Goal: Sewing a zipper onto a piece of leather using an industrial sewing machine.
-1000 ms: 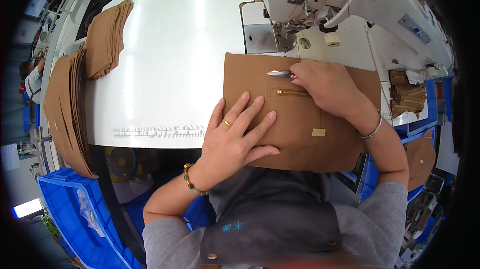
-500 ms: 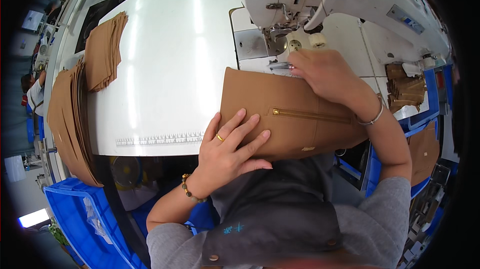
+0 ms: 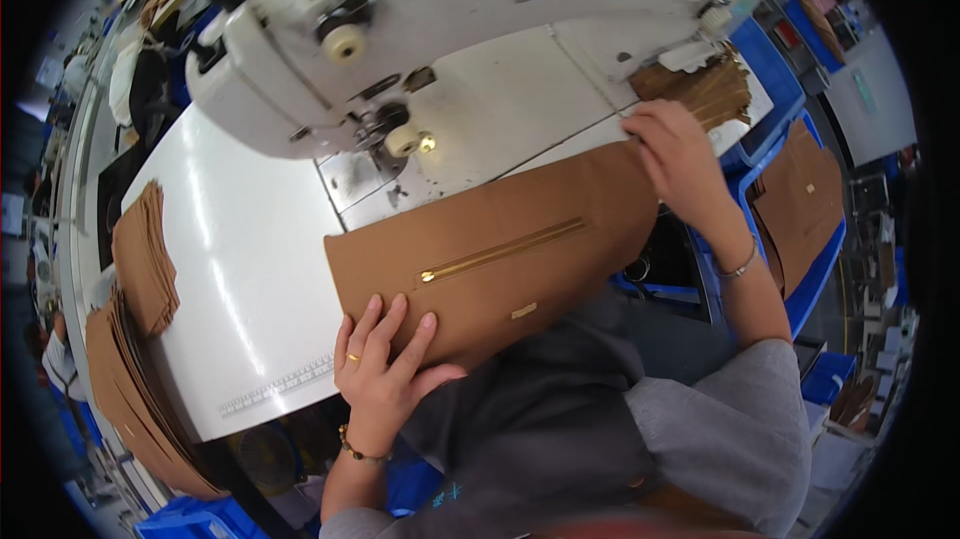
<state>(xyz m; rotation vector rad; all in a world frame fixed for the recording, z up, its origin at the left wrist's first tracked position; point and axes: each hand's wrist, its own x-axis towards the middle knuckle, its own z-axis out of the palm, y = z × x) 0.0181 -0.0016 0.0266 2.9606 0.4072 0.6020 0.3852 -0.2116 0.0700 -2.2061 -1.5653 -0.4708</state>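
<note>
A brown leather-like panel [image 3: 480,229] with a brass zipper [image 3: 505,251] and a small tan tab [image 3: 524,311] lies over the near edge of the white sewing table. My left hand [image 3: 385,369] rests on its lower left part, fingers spread and flat. At the panel's far right corner is my right hand [image 3: 680,164], its fingers bent and closed; what they hold, if anything, is hidden. The needle area of a white sewing machine [image 3: 400,139] stands just beyond the panel's far edge.
Stacked brown pieces [image 3: 145,259] and a thicker pile [image 3: 140,409] lie on the left. Brown strips [image 3: 710,89] sit behind my right hand. A blue bin [image 3: 815,289] with brown panels stands at the right. A printed ruler [image 3: 275,386] runs along the table's near edge.
My view has turned to the right. The right hand has moved from beside the needle to the panel's right corner, and the small metal snips it held no longer show. The left hand stays on the panel.
</note>
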